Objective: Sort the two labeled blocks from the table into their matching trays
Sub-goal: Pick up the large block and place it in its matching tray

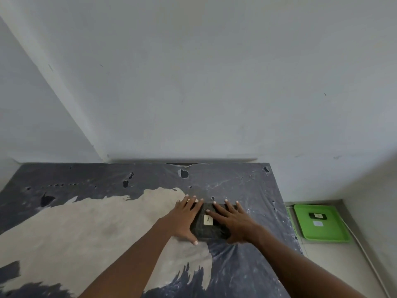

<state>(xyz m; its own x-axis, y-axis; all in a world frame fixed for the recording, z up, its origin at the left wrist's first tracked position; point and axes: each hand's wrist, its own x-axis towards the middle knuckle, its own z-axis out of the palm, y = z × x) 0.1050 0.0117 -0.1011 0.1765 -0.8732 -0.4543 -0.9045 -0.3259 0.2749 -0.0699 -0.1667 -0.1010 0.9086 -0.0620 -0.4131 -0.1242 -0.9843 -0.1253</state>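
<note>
A dark block with a pale label marked A lies on the table, right of centre. My left hand rests flat against its left side, thumb along the near edge. My right hand lies over its right side, fingers spread across the top. Both hands touch the block, which rests on the table. On the floor to the right lies a green tray with a second dark labelled block and a pale label inside it.
The table is covered with torn dark plastic sheeting over a beige top. Its right edge runs close to the block. Grey walls stand behind and to the left. The tiled floor shows to the right of the table.
</note>
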